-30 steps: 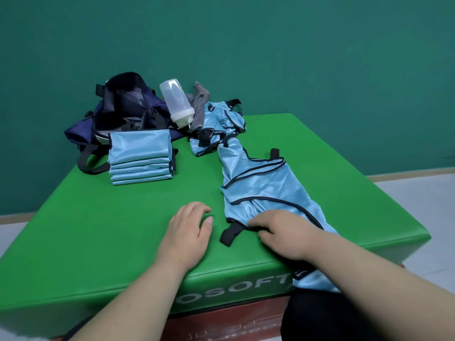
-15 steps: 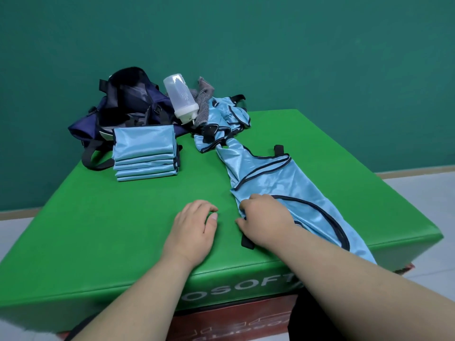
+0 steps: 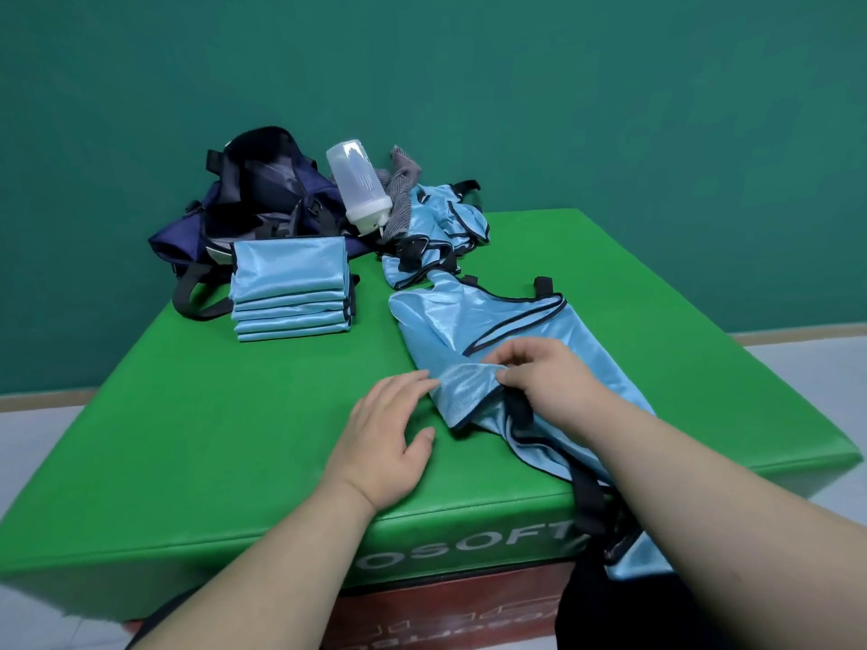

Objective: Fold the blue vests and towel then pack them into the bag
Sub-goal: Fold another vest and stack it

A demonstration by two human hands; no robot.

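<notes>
White letters "OSOFT" (image 3: pixel 469 546) show on the front face of the green padded block (image 3: pixel 187 415); the red print below is unreadable. Near the front edge, the right grip (image 3: pixel 549 382) pinches a turned-over corner of the unfolded blue vest (image 3: pixel 492 321). The left grip (image 3: pixel 382 438) lies released, flat, fingertips at that corner. Folded vests (image 3: pixel 291 283) are stacked before the bag (image 3: pixel 262 194) at the far-left corner, with the grey towel (image 3: pixel 403 190) beside it.

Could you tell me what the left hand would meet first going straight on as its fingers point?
Most likely the turned-up corner of the blue vest pinched by the right hand, just ahead of the left hand.
</notes>
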